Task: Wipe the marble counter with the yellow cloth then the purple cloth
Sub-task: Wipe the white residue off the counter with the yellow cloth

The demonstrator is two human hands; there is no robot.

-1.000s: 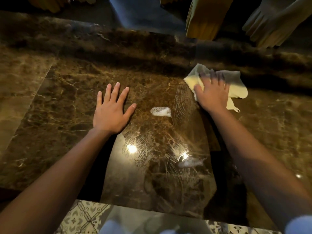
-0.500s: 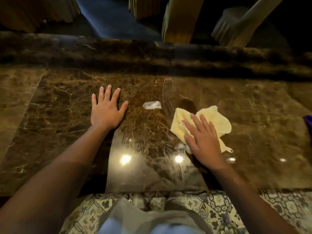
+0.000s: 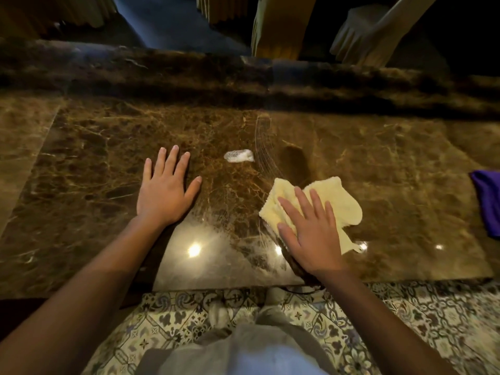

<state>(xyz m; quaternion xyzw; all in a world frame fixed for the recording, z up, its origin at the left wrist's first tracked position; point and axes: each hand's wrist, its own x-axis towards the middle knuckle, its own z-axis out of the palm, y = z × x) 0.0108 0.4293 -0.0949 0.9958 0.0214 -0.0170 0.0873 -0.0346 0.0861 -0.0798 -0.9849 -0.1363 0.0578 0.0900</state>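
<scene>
Your R hand (image 3: 311,234), fingers spread, presses crumpled yellow cloth (image 3: 341,204) on brown marble table (image 3: 392,158); L hand (image 3: 165,193) flat w/ fingers spread; purple cloth (image 3: 487,201) far right.

The purple cloth (image 3: 487,204) is cut off by the right edge. The right hand (image 3: 311,234) covers part of the yellow cloth (image 3: 335,201), perhaps its near corner.

Dim, warm light – bright pinpoint glare spots reflect off the polished marble counter (image 3: 392,163) near its front edge. Far background falls black; wide-angle edges bow and soften.
</scene>
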